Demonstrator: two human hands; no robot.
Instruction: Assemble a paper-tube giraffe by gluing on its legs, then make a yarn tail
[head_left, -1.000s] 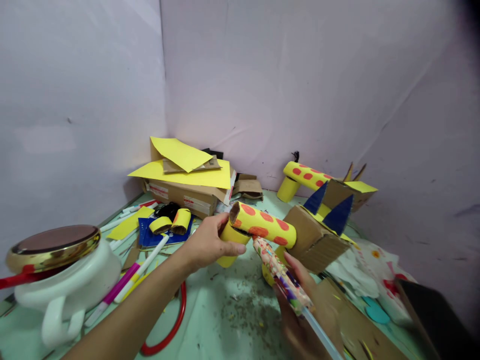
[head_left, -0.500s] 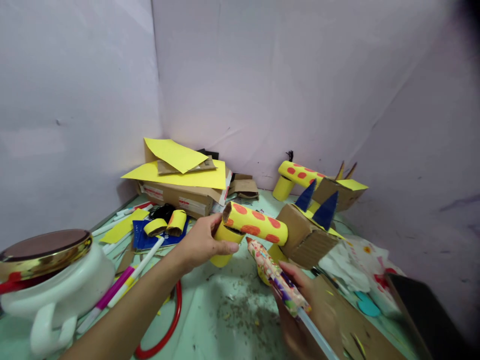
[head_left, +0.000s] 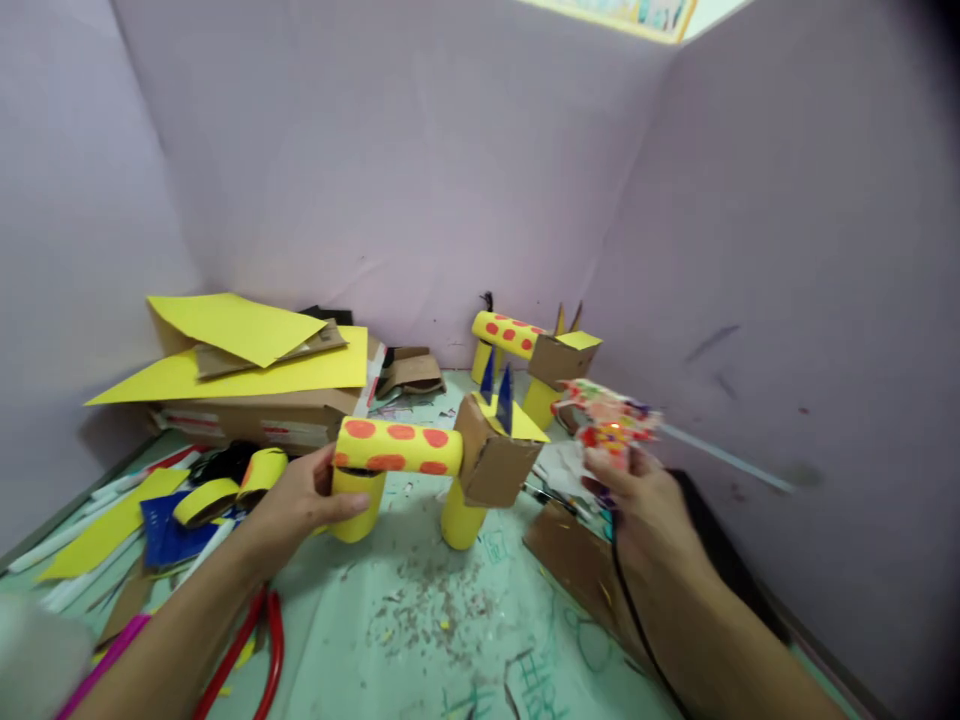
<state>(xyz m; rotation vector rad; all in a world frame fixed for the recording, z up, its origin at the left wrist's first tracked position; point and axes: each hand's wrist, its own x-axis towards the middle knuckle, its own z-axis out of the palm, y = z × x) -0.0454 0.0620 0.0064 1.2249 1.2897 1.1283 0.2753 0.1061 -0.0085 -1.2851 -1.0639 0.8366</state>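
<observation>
A cardboard animal (head_left: pixel 401 447) stands on the table. Its body is a yellow tube with orange-red spots, its head a brown box (head_left: pixel 499 468) with two pointed blue pieces on top. My left hand (head_left: pixel 304 500) is closed round the rear yellow tube leg (head_left: pixel 360 512). To the right, my right hand (head_left: pixel 637 490) grips a flower-patterned glue gun (head_left: pixel 607 412) by its handle, above the table and apart from the animal. A translucent glue stick (head_left: pixel 720 455) sticks out of its back and a black cord hangs below. The front leg (head_left: pixel 461 518) stands under the head.
A similar spotted animal (head_left: pixel 510 330) stands by the back wall. Yellow sheets (head_left: pixel 240 335) lie on a cardboard box (head_left: pixel 300 415) at the left. Nearer are yellow rings (head_left: pixel 206 500), markers and red-handled scissors (head_left: pixel 274 640). Scraps litter the middle; flat cardboard (head_left: pixel 577 560) lies right.
My right hand has drawn the glue gun away from the animal, up and to the right. My left hand stays on the rear leg. The view has turned to the right.
</observation>
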